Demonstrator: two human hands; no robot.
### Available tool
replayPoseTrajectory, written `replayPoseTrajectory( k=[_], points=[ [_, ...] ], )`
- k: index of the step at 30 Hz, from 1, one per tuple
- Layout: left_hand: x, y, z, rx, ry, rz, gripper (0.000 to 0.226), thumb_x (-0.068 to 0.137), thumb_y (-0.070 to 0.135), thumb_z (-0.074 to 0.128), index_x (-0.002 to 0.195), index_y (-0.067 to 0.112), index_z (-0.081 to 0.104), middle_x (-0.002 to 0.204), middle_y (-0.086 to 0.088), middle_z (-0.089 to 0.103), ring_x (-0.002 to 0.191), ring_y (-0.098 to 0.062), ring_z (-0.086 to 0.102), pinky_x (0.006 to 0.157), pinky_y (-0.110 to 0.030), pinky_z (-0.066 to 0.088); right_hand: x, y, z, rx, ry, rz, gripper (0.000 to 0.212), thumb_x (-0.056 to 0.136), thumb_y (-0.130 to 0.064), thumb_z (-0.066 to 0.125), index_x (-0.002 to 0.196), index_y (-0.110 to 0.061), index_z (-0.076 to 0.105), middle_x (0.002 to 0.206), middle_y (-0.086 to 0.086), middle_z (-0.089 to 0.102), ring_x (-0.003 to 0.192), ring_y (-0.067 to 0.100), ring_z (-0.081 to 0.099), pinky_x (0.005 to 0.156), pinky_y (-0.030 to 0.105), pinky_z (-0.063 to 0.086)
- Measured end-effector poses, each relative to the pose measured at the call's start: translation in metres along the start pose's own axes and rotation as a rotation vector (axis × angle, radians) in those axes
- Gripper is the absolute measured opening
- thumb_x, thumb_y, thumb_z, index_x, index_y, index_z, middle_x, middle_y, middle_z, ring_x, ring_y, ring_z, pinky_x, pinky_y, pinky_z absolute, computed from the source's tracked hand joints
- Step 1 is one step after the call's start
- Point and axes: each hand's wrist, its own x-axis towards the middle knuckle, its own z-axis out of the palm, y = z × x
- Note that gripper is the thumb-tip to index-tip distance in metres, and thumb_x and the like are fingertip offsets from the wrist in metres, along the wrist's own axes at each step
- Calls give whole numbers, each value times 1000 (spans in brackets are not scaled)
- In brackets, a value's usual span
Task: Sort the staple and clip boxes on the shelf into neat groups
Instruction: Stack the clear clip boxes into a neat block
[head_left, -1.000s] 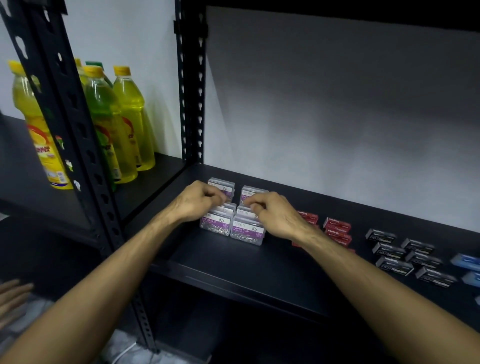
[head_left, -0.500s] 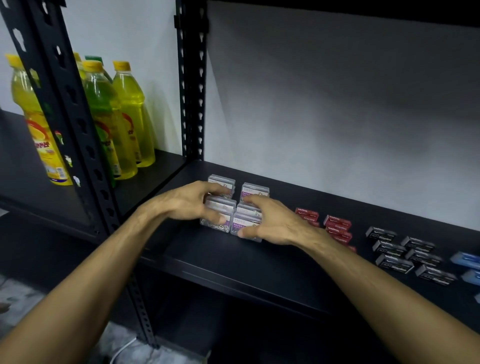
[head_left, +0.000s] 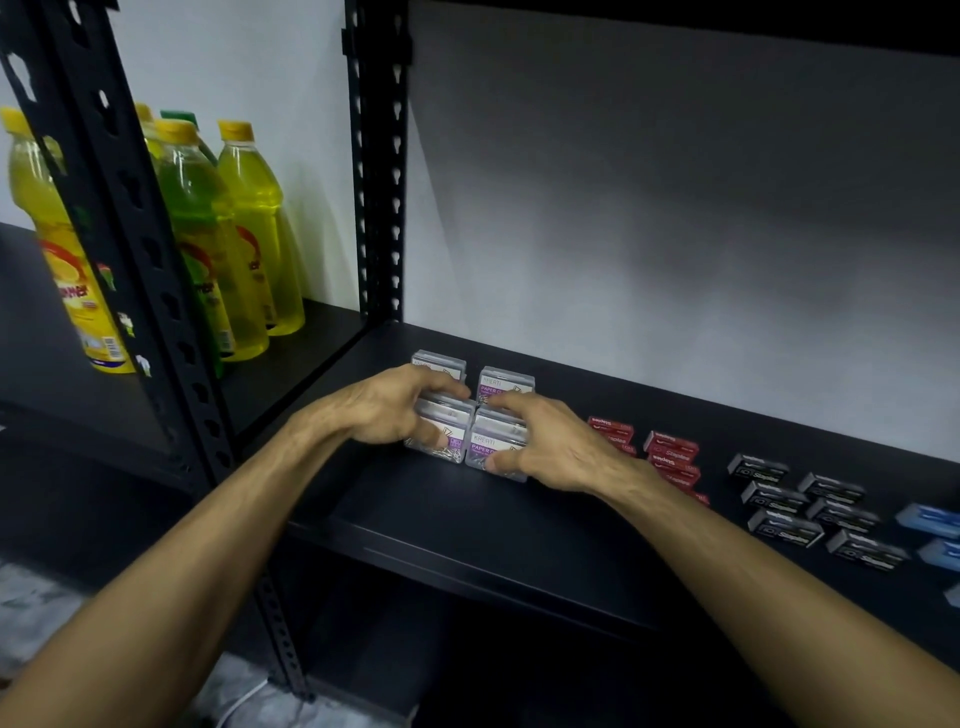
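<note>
Far left, on the neighbouring shelf, stand yellow and green drink bottles (head_left: 249, 228), behind the black upright (head_left: 130, 218); they look to be no part of this job. Across to the shelf (head_left: 467, 525) itself: four clear paper clip boxes (head_left: 506, 382) with purple labels sit in a tight two-by-two block at its left end, touching one another. The left hand (head_left: 387, 405) curls round the near-left box (head_left: 441, 434), fingers over the back edge, thumb on the front face. The right hand (head_left: 550, 441) grips the near-right box (head_left: 496, 439) the same way, thumb low at the front. I'd say both are squeezing the block square so the clips read as one group. Just right of that hand, the red staple boxes (head_left: 670, 449) lie in loose rows, partly hidden by the wrist. Next come the black staple boxes (head_left: 810, 509), two columns, slightly skewed. At the frame's edge, the blue boxes (head_left: 930, 519), blurred. Colours already sit apart, so mostly straightening remains, by my reading.
</note>
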Motion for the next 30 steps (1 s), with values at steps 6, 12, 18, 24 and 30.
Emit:
replayPoseTrajectory(
  k=[6,12,18,24,30],
  points=[
    [2,6,1,8,8,-1,65,80,14,79,138,27,52,114,18,62,101,0,61,87,-18,47,2,1,-2,-21,-6,3,75,80,-32,79,145,-23,42,144,2,49,123,17,52,88,21,38],
    [2,8,2,9,19,-10,66,80,13,78,139,26,51,117,16,60,101,2,59,82,-11,44,2,4,-1,-28,-8,-6,76,80,-34,78,145,-21,41,146,2,47,128,18,49,94,24,37],
    [-2,7,-5,9,22,-6,68,78,25,81,139,27,51,124,16,59,107,0,58,92,-18,46,5,8,-1,-75,10,-14,78,78,-45,77,144,-23,42,143,1,49,124,17,50,97,27,42],
    [7,4,-34,-75,420,-27,39,92,41,64,129,27,61,120,13,61,110,-6,56,92,-28,43,14,13,-16,-58,245,30,56,91,-52,58,138,-21,50,127,-1,53,114,16,53,93,41,49],
    [46,-18,-29,-120,424,-152,29,97,32,58,122,21,67,123,3,66,105,-7,56,92,-26,40,41,20,-18,6,274,55,37,102,-30,45,136,-17,54,133,4,52,122,18,49,97,33,43]
  ],
)
